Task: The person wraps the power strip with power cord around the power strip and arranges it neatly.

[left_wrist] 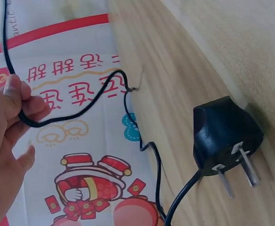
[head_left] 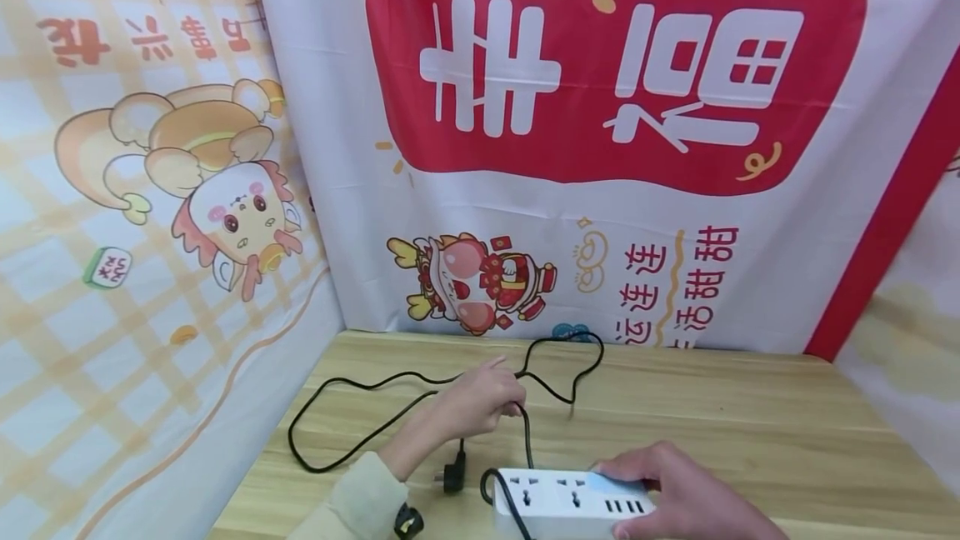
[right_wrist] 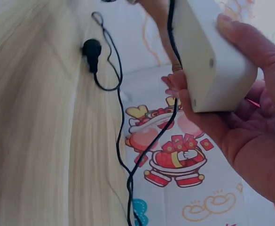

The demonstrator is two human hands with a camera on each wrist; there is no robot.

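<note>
A white power strip (head_left: 540, 527) with several sockets and a row of slots is at the front of the wooden table. My right hand (head_left: 675, 494) grips its right end, thumb on one side and fingers on the other, as the right wrist view also shows. My left hand (left_wrist: 10, 136) pinches the black power cord (left_wrist: 76, 116) between thumb and fingers. Part of the cord crosses over the strip's left end. Below my left hand lies the black plug (head_left: 453, 473), its metal pins showing in the left wrist view.
The cord's wide loop (head_left: 330, 382) lies across the left of the wooden table (head_left: 712, 415), with a smaller loop near the back edge. Printed cloth hangings (head_left: 330, 173) rise behind and at both sides. A dark band (head_left: 408, 521) is on my left wrist.
</note>
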